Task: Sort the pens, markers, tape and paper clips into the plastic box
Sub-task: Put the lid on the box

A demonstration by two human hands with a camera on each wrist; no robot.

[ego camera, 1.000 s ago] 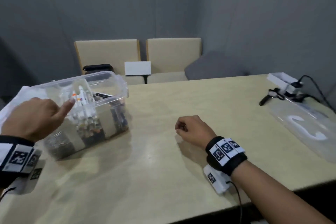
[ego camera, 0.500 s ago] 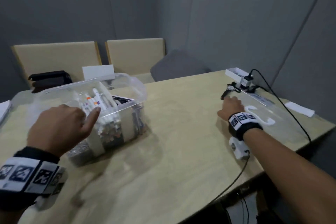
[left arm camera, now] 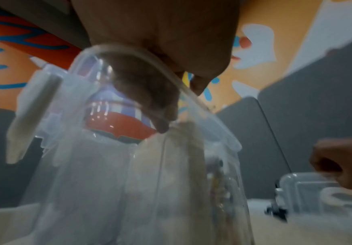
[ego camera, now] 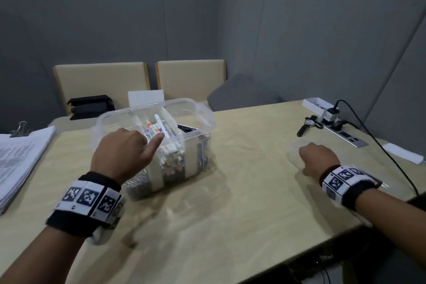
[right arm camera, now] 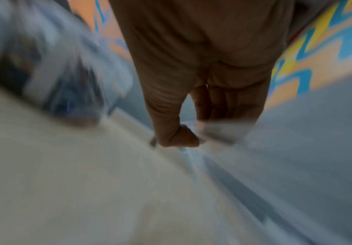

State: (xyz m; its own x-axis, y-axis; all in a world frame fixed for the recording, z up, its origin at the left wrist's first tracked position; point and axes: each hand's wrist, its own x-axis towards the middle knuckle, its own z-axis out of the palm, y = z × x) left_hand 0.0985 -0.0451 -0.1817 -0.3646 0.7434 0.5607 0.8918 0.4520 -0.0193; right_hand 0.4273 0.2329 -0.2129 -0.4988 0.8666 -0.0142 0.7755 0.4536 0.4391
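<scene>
**Lid picked up, box close to closing**

Reached across to the clear lid (ego camera: 297, 152) at right of frame over the last second; fist was resting mid-table before. Right hand (ego camera: 319, 160) now curled onto the lid's near edge, thumb pinching the rim in the wrist view. Left hand (ego camera: 122, 153) unchanged: fingers hooked over the rim of the plastic box (ego camera: 198, 113), left of centre, thumb outside the wall. Markers (ego camera: 161, 129) upright inside, compartments filled. Sorting judged done; capping likely next. Both wrists low over the table (ego camera: 242, 191).
</scene>
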